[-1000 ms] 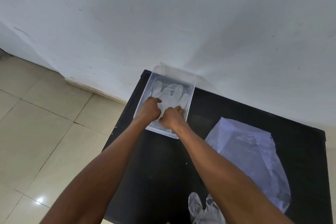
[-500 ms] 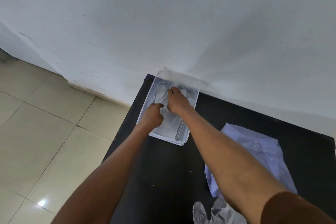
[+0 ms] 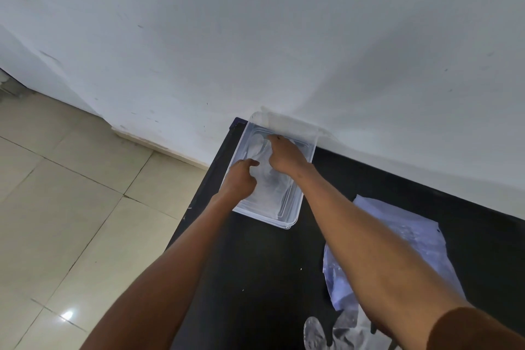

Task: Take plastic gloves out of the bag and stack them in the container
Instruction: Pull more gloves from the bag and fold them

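Observation:
A clear plastic container sits at the far left corner of the black table, against the wall. Thin see-through gloves lie flat inside it. Both hands are inside the container, resting on those gloves. My left hand presses the near left part with its fingers curled. My right hand reaches further back, fingertips on the gloves near the far wall of the container. The flat plastic bag lies to the right under my right forearm. A loose glove lies at the table's near edge.
A white wall rises directly behind the container and the table. Beige floor tiles lie to the left, below the table's left edge.
My right hand has slid from the near part of the container to its far end over the gloves. My left hand has stayed near the left side. The view has shifted slightly.

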